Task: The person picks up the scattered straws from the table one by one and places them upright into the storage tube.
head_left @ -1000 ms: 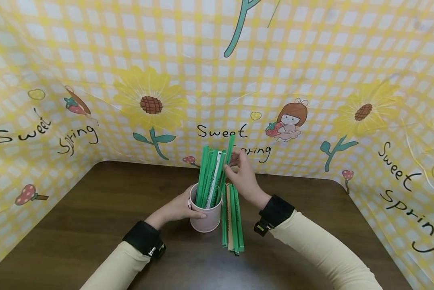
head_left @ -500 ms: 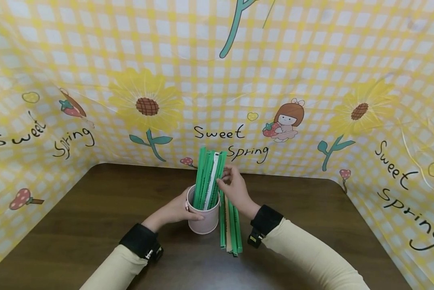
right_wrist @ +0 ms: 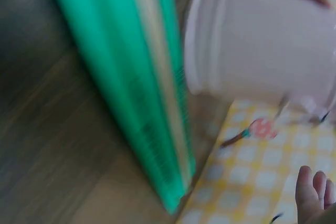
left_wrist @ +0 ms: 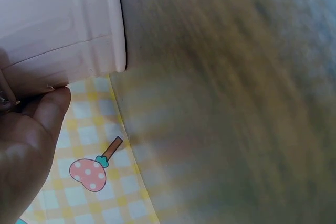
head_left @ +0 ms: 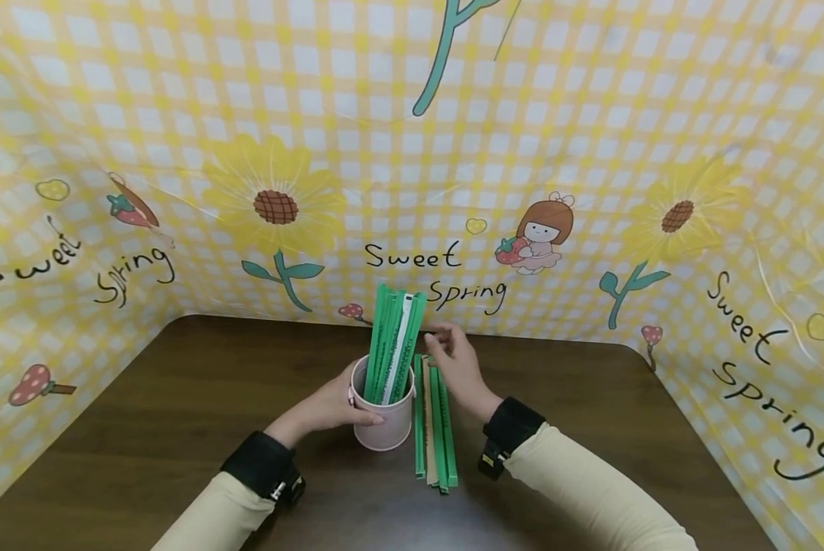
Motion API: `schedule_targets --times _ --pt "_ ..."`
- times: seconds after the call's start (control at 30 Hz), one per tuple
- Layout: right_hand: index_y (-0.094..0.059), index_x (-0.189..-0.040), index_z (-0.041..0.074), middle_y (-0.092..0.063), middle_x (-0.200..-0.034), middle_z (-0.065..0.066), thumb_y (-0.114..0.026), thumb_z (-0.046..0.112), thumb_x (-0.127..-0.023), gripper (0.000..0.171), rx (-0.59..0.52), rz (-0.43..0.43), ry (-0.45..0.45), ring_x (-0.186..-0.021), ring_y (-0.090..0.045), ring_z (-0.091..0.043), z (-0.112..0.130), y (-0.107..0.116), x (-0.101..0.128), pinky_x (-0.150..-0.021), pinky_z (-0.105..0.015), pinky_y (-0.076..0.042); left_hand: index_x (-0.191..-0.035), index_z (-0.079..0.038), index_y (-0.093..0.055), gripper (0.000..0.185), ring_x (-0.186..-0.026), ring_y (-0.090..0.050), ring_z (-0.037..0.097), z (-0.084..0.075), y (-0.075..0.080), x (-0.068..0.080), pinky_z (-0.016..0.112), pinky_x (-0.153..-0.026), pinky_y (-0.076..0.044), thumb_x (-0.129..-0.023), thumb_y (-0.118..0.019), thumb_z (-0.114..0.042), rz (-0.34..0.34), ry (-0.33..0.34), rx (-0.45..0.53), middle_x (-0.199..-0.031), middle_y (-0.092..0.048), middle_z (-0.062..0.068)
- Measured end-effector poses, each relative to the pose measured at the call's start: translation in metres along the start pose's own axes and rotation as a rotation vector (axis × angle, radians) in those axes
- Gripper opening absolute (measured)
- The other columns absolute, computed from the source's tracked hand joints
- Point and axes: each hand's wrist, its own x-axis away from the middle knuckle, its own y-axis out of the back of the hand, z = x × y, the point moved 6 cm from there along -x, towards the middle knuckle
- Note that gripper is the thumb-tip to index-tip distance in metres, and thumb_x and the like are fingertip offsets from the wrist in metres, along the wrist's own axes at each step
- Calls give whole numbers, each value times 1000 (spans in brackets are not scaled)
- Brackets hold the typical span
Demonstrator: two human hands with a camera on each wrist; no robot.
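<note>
A pink cup (head_left: 386,425) stands mid-table with several green sticks (head_left: 392,344) upright in it. My left hand (head_left: 343,402) grips the cup's left side, thumb across the front; the left wrist view shows the cup (left_wrist: 63,19) against my palm. More green sticks (head_left: 434,421) lie flat in a bundle just right of the cup. My right hand (head_left: 442,346) hovers over the far end of that bundle, fingers loosely bent and holding nothing. The right wrist view, blurred, shows the lying sticks (right_wrist: 131,77), the cup (right_wrist: 262,45) and bare fingertips (right_wrist: 312,192).
The dark wooden table (head_left: 177,398) is walled on three sides by a yellow checked cloth (head_left: 412,153) printed with sunflowers and "Sweet Spring". The cloth rises close behind the cup.
My right hand let a green stick go into the cup, then dropped lower and back toward the far end of the lying bundle. The left hand stayed on the cup.
</note>
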Motion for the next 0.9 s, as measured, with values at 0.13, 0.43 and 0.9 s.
schedule_targets --times 0.13,0.43,0.9 --pt "-50 -134 -6 -59 -106 -18 -56 8 -103 35 133 67 -183 -83 -59 -18 -36 10 -2 -75 -34 -54 -160 3 -13 115 -139 -45 42 1 2 -1 59 -113 -39 -79 -89 -31 -5 12 0 -156 -36 29" --pt "-52 -132 -14 -59 -112 -25 -56 0 -98 36 124 153 -498 -98 -66 -33 -82 13 3 -86 -45 -61 -159 5 -13 115 -138 -46 43 1 2 0 60 -112 -40 -81 -88 -31 -1 15 -21 -155 -37 30" --pt "-60 -115 -10 -64 -109 -25 -66 3 -94 25 295 123 -488 -94 -70 -32 -79 10 -1 -74 -38 -63 -159 4 -12 115 -138 -46 43 4 0 -1 60 -112 -40 -80 -88 -29 1 -4 21 -155 -37 29"
